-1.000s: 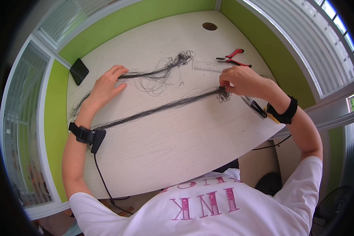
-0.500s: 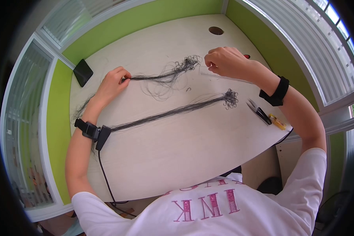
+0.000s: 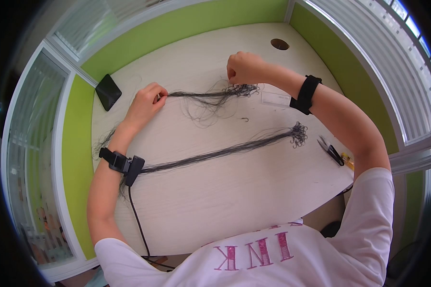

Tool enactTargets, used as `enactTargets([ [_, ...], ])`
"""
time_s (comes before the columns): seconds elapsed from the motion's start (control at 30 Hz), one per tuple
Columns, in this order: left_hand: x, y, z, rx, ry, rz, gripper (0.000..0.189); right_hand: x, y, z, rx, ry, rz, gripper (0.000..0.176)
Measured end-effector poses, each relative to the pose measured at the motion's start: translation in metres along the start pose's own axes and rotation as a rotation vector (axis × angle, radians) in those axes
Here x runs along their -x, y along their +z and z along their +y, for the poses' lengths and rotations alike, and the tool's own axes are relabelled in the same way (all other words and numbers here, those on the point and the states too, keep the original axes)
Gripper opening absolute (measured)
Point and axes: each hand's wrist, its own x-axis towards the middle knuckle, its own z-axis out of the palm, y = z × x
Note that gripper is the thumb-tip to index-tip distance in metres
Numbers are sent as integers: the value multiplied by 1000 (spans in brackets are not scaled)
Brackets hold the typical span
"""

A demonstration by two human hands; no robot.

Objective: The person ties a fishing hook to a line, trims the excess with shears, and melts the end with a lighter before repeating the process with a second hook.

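Across the pale desk (image 3: pixel 201 205), the upper bundle (image 3: pixel 194 94) of dark strands lay beyond the lower bundle (image 3: pixel 225 149), each with a cluster of small hooks at its right end. A loose hook (image 3: pixel 244 119) sat between them; the snips (image 3: pixel 331 152) and a yellow tool (image 3: pixel 347 161) lay to the right, and a black slab (image 3: pixel 108 92) leaned at the far left. The left wrist's boxy device (image 3: pixel 135 171) hid part of the lower bundle, while the right wrist's strap (image 3: pixel 307 94) cut off the ruler (image 3: pixel 274 98). The left hand (image 3: pixel 147 106) pinched the upper bundle; the right hand (image 3: pixel 246 68) was curled above its hooks, whether around a strand I could not tell. A second earlier, the right hand had been at the lower bundle's hooks, and the left fingers had been parted.
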Motion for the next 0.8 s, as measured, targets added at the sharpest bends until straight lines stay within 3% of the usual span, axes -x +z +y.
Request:
enactTargets([
  [0.23,-7,3,-7,4,21,32,6,-1,-9,-2,22,22,-123,15],
  [0.57,-20,11,-8,-176,-69,25,7,1,11,51,-154,-8,72,16],
  [0.73,-12,5,-22,-222,-79,79,8,28,-9,-6,-233,-149,50,10],
  [0.8,-10,4,-23,-200,-81,90,8,41,-4,-24,-161,-196,-59,12],
])
